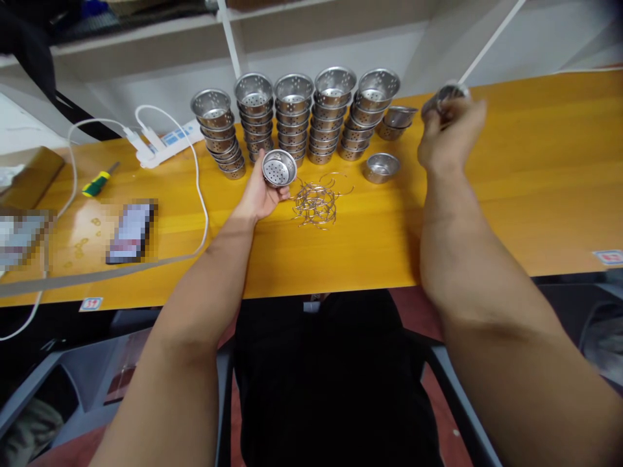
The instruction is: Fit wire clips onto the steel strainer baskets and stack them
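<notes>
My left hand (263, 192) is closed around a small perforated metal filter basket (279, 168), its round opening tipped up towards me. Just right of that hand lies a tangle of thin wire rings (315, 204). At the back right my right hand (450, 139), blurred by motion, grips another metal filter basket (445, 95). A single filter basket (382, 168) rests on the table between the wire rings and my right arm. Behind it stands a short, leaning stack of baskets (398, 121).
Several tall basket stacks (293, 123) line the table's back. To the left are a power strip (168, 144) with white cables, a green-yellow screwdriver (100, 183) and a phone (130, 232). The orange table (530, 162) extends right, and a shelf (331, 39) rises behind.
</notes>
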{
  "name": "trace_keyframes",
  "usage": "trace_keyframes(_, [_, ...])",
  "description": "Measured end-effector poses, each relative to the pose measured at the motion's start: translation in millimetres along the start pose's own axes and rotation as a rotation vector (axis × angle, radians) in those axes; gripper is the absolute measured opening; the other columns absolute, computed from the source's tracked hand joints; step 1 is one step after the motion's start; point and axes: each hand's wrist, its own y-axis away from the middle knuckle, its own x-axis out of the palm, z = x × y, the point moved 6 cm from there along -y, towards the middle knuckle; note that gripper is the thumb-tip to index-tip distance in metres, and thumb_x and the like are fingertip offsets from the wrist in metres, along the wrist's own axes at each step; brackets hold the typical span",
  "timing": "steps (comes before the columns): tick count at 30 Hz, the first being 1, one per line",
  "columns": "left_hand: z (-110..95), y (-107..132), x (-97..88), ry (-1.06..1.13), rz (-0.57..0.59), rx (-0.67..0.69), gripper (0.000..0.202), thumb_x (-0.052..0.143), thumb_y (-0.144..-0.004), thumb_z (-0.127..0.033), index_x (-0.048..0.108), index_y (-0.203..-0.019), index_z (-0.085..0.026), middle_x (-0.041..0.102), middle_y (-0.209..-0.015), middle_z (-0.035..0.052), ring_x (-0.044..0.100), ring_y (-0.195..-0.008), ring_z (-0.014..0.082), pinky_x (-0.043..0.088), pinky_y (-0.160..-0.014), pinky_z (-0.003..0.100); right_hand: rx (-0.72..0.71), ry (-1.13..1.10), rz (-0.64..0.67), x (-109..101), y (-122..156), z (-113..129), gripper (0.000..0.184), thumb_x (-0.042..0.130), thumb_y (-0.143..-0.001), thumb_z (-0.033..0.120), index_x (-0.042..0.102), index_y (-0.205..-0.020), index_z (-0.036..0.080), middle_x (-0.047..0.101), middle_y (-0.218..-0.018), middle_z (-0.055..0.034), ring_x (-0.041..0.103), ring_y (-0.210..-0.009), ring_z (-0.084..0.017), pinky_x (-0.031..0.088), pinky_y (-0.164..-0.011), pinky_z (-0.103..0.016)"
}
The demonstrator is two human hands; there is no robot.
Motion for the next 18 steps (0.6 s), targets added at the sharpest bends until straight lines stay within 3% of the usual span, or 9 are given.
trace_keyframes(2, [2, 0, -2.3, 0.021, -0.011, 0.002, 0.104, 0.068, -0.087, -0.123, 0.086, -0.127, -0.028, 0.078, -0.081, 0.0063, 0.067, -0.067, 0.0238, 0.055, -0.065, 0.047, -0.01, -0.194, -0.14, -21, 10, 22, 0.038, 0.051, -0.132, 0.006, 0.085, -0.151, 0.005, 0.07, -0.175, -0.0396, 0.084, -0.147, -0.031, 0.066, -0.114, -0.038])
trace_keyframes(4, [2, 2, -3.2, 0.038, -0.023, 0.005, 0.097, 0.071, -0.093, -0.117, 0.086, -0.126, -0.028, 0.079, -0.085, 0.0067, 0.07, -0.069, 0.0235, 0.059, -0.066, 0.045, -0.253, -0.391, -0.136, -30, 30, 63, 0.025, 0.063, -0.135, 0.023, 0.086, -0.137, 0.015, 0.078, -0.158, -0.0341, 0.081, -0.145, -0.036, 0.067, -0.119, -0.044])
trace_keyframes(6, [0, 5, -2.9, 0.04, -0.036, 0.007, 0.089, 0.076, -0.096, -0.11, 0.086, -0.129, -0.028, 0.081, -0.09, 0.0079, 0.076, -0.073, 0.0248, 0.066, -0.069, 0.044, -0.512, -0.579, -0.054, -29, 60, 104, 0.022, 0.071, -0.133, 0.037, 0.085, -0.124, 0.023, 0.083, -0.14, -0.0267, 0.079, -0.137, -0.04, 0.065, -0.127, -0.054])
trace_keyframes(8, [-3, 8, -1.8, 0.033, -0.037, 0.008, 0.083, 0.079, -0.098, -0.104, 0.087, -0.131, -0.028, 0.086, -0.097, 0.0103, 0.084, -0.084, 0.0282, 0.072, -0.077, 0.044, -0.689, -0.724, 0.145, -14, 92, 139, 0.028, 0.078, -0.131, 0.052, 0.085, -0.12, 0.027, 0.083, -0.139, -0.0211, 0.078, -0.134, -0.042, 0.064, -0.127, -0.061])
trace_keyframes(11, [-9, 12, -1.0, 0.045, -0.024, 0.026, 0.076, 0.073, -0.102, -0.099, 0.087, -0.123, -0.027, 0.092, -0.103, 0.0127, 0.09, -0.098, 0.0326, 0.073, -0.08, 0.044, -0.732, -0.821, 0.325, 11, 123, 165, 0.034, 0.082, -0.127, 0.063, 0.085, -0.116, 0.03, 0.08, -0.134, -0.0161, 0.077, -0.126, -0.043, 0.068, -0.117, -0.064])
trace_keyframes(14, [-10, 14, 1.3, 0.054, 0.014, 0.018, 0.075, 0.063, -0.102, -0.099, 0.084, -0.11, -0.027, 0.091, -0.098, 0.0135, 0.092, -0.1, 0.0357, 0.069, -0.071, 0.043, -0.692, -0.823, 0.371, 26, 130, 169, 0.038, 0.081, -0.126, 0.064, 0.082, -0.111, 0.029, 0.077, -0.128, -0.0153, 0.075, -0.118, -0.04, 0.069, -0.11, -0.061])
trace_keyframes(18, [-9, 18, 8.9, 0.04, 0.034, 0.023, 0.077, 0.066, -0.103, -0.097, 0.089, -0.126, -0.027, 0.092, -0.102, 0.0119, 0.093, -0.103, 0.0383, 0.072, -0.075, 0.046, -0.602, -0.861, 0.397, 29, 128, 166, 0.051, 0.078, -0.124, 0.073, 0.073, -0.105, 0.027, 0.076, -0.124, -0.0142, 0.073, -0.099, -0.032, 0.067, -0.093, -0.052])
